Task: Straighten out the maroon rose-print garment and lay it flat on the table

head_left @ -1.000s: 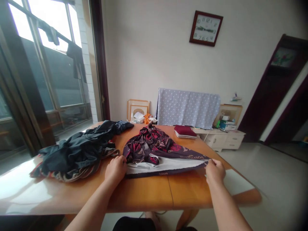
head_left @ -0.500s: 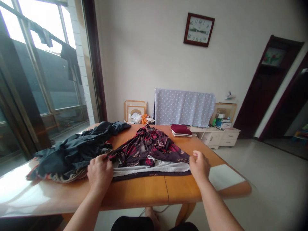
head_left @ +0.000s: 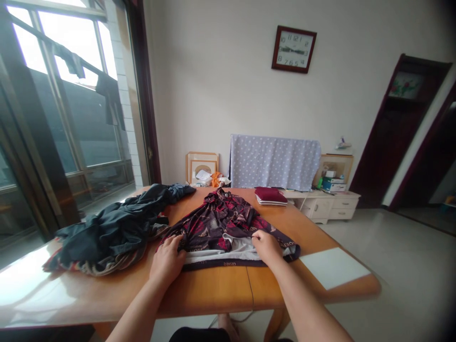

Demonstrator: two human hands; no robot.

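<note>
Head view, looking down over table [head_left: 213,289]. Patterned garment [head_left: 221,223], dark with red print, at centre of frame, bunched toward the far side, near hem stretched flat with pale lining showing. Left hand [head_left: 167,259] at lower centre-left, palm down on garment's left hem corner, fingers curled onto the cloth; pinching or only pressing, cannot tell. Right hand [head_left: 268,247] just right of centre, resting on the hem's right part, fingers bent down into the fabric; grip likewise not clear, cloth hides the fingertips. Both forearms rising from bottom edge of frame.

Dark clothes heap [head_left: 110,230] at left of frame, touching garment's left edge, striped fabric under it. White sheet [head_left: 333,268] at lower right on table corner, apart from garment. Red folded stack [head_left: 270,195] at far table edge, above centre. Dotted cloth [head_left: 274,161] draped over something behind table. Clock [head_left: 293,49] on wall, upper centre. Window [head_left: 60,95] filling upper left, dark clothing hanging outside. Low cabinet [head_left: 326,205] at right of centre, boxes on top.
</note>
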